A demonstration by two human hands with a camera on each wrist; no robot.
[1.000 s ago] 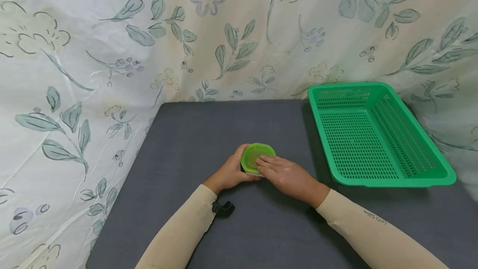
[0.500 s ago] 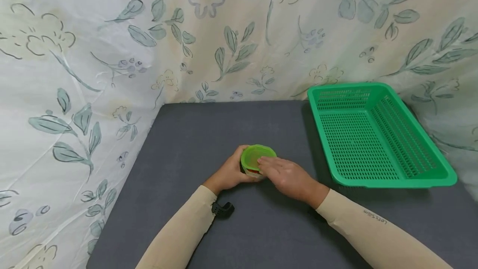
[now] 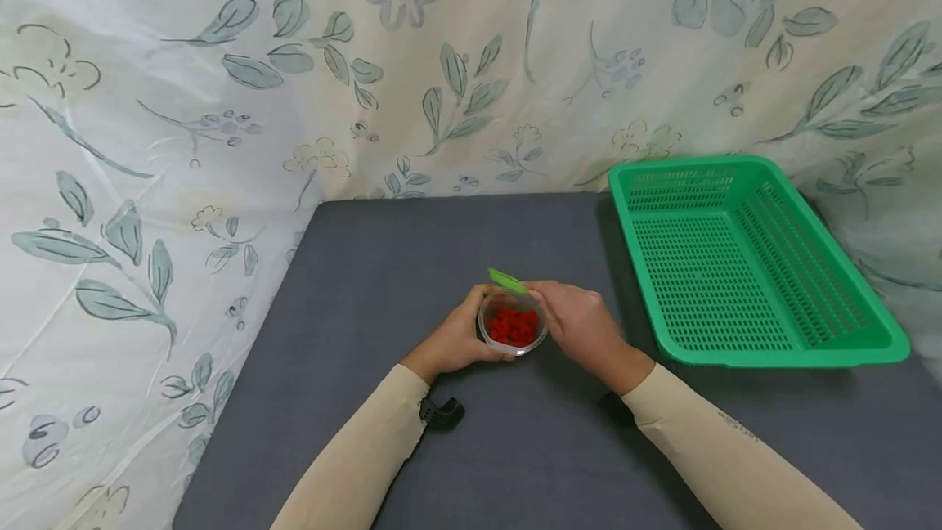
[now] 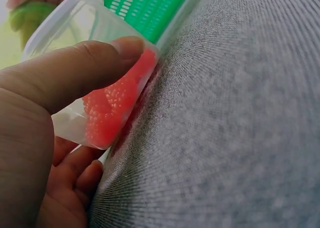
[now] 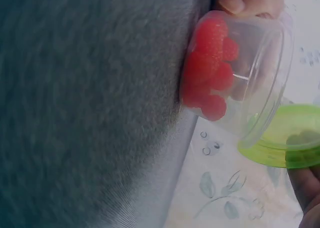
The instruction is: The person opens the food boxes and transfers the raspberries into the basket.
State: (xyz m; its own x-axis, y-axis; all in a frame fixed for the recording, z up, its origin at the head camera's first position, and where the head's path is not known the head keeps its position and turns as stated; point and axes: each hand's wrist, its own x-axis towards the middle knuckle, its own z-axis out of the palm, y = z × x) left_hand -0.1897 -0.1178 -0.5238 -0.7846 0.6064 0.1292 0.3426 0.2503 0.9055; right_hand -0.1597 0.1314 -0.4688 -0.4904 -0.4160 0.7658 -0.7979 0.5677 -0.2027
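Note:
My left hand (image 3: 458,335) grips a small clear plastic tub (image 5: 246,115) low on the table, thumb along one side and fingers round the other. Several red, bumpy, round pieces (image 3: 513,325) lie at the bottom of the tub. In the left wrist view the thumb (image 4: 75,71) crosses the clear wall in front of them. My right hand (image 3: 585,327) pinches a translucent green lid (image 5: 280,157) by its edge. The lid is off the tub's mouth and tilted up at its far side, seen nearly edge-on in the head view.
A large green slotted basket (image 3: 662,293) stands to the right on the dark grey table cloth (image 3: 412,252). A floral curtain (image 3: 471,105) hangs behind and to the left of the table. Black straps (image 3: 441,414) show at the wrists.
My right hand has lifted the green lid off the tub and tipped it up at the far side. The red pieces inside now show. My left hand keeps its grip in place.

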